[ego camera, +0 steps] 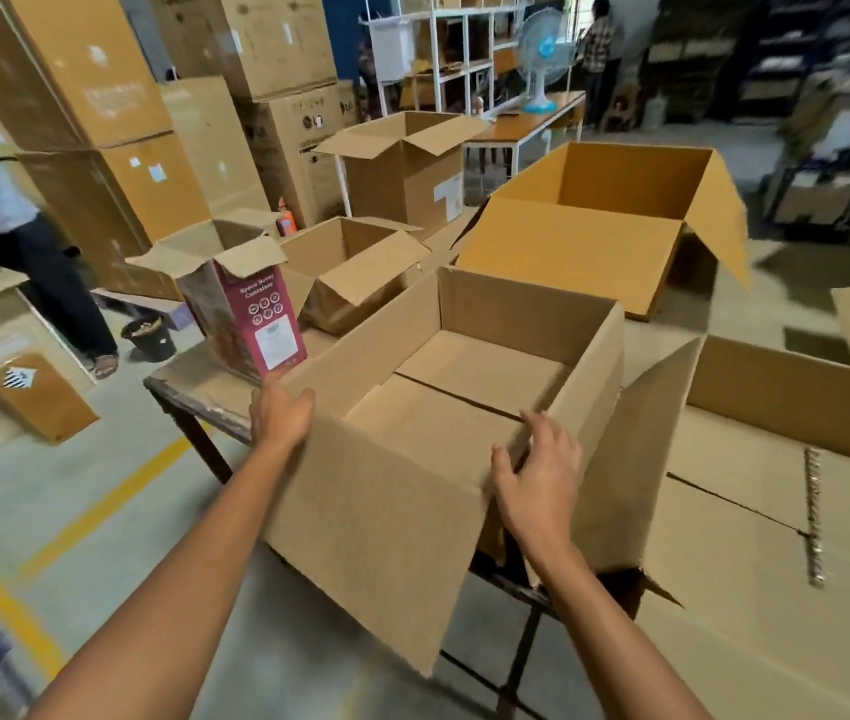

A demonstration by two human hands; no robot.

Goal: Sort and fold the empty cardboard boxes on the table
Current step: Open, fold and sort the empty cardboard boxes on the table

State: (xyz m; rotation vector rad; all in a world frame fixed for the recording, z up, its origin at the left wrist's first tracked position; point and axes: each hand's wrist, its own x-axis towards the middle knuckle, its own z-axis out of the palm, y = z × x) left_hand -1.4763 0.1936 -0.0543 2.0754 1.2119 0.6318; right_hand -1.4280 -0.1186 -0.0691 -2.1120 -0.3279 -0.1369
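A large open brown cardboard box point(464, 371) stands at the table's near edge, its front flap hanging down toward me. My left hand point(280, 413) grips its near left corner. My right hand point(537, 478) holds the near right corner, fingers curled over the rim. Behind it on the table stand a maroon printed box point(251, 317) with open flaps, a smaller open brown box point(355, 272), a taller open box point(407, 168) and a wide orange-brown open box point(605, 226). A big flattened box point(755, 491) lies at the right.
The dark table edge point(194, 402) shows at the left. A person point(23, 236) stands on the floor at the left beside flat cartons point(23, 387) and a black bucket point(150, 335). Tall stacked cartons point(116, 111) fill the back. A fan point(542, 59) sits on a far desk.
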